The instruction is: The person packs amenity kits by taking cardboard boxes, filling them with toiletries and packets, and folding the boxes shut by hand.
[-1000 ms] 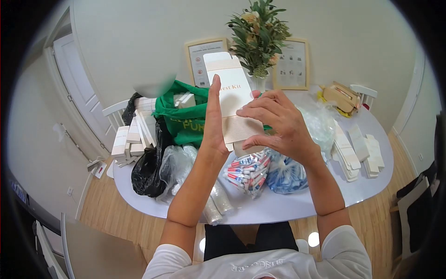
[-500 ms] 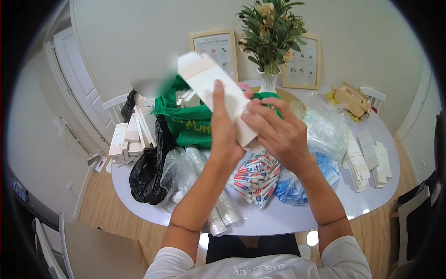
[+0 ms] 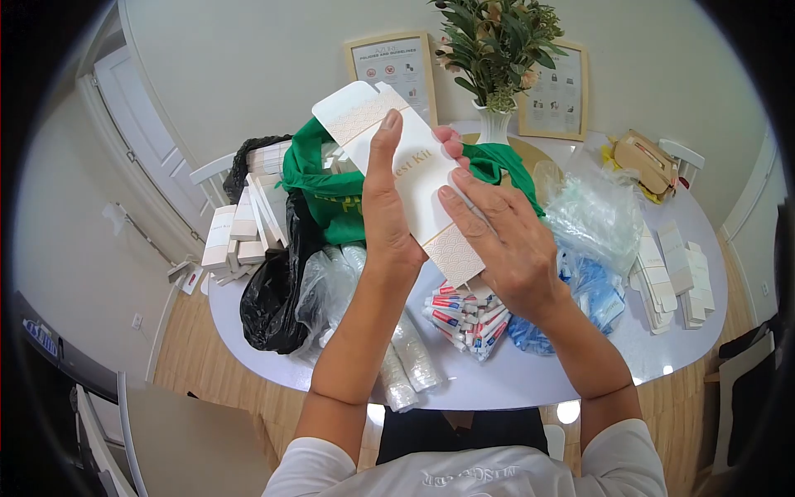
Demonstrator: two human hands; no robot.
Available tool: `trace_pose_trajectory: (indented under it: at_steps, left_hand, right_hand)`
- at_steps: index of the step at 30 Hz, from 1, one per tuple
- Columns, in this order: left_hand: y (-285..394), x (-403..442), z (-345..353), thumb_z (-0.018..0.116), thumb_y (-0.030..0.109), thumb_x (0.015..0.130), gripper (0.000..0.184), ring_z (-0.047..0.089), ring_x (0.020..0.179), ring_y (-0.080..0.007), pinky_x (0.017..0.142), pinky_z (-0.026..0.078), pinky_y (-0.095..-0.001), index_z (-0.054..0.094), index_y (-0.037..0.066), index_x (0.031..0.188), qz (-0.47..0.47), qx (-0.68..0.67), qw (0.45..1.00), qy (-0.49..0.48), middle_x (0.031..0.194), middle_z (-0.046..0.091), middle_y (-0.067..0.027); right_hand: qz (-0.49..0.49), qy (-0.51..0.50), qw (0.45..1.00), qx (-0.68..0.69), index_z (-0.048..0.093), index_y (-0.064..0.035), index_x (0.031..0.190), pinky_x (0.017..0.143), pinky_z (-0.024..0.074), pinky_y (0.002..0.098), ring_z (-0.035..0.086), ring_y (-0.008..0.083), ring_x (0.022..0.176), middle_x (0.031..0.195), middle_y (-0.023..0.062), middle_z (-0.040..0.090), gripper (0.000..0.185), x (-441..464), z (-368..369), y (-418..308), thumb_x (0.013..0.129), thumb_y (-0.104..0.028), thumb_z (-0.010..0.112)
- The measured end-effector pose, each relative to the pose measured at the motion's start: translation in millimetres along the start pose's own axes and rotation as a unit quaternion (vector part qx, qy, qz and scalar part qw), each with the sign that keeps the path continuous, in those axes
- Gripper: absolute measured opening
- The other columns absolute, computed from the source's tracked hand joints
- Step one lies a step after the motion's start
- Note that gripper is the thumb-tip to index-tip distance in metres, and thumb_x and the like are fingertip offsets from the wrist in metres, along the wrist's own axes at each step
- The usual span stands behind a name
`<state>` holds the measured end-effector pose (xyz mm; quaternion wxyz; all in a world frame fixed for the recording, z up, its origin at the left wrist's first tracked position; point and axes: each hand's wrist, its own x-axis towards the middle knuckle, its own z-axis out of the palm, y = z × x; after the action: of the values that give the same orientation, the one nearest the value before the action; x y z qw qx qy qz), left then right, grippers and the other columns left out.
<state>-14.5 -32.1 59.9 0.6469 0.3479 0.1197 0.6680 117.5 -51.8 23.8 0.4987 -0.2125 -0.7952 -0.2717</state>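
A white and beige carton with gold lettering ending in "Kit" is held tilted above the table. Its top end flap sticks out, and a small flap shows at the lower end. My left hand grips it around the side, thumb along the front and fingertips curling past the far edge. My right hand presses its fingers on the carton's lower right edge; its thumb is hidden. Behind the carton stands a green cloth bag with more white boxes in it. Below lies a bundle of small toothpaste tubes.
White cartons pile up at the left, and flat cartons lie at the right. Around the table are a black plastic bag, wrapped rolls, blue packets, clear plastic and a flower vase.
The carton has turned so its lettered front faces me more squarely. My right hand has shifted slightly down along its edge, and the camera view has moved a little.
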Motion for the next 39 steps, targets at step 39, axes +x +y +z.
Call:
trace_pose_trajectory:
  at_steps: [39]
  left_hand:
    - [16,17,-24,0.068,0.030,0.078,0.041,0.064,0.068,-0.0197,0.060,0.054,-0.0295,0.058,-0.003,0.100,0.029,0.116,0.992,0.032,0.080,0.063,-0.0123]
  right_hand:
    - [0.459,-0.074,0.743,0.481,0.053,0.0082,0.121,0.076,0.0489,0.0203,0.058,0.0068,0.090,0.102,0.0079,0.065,0.044,-2,6,1,0.083,-0.009,0.068]
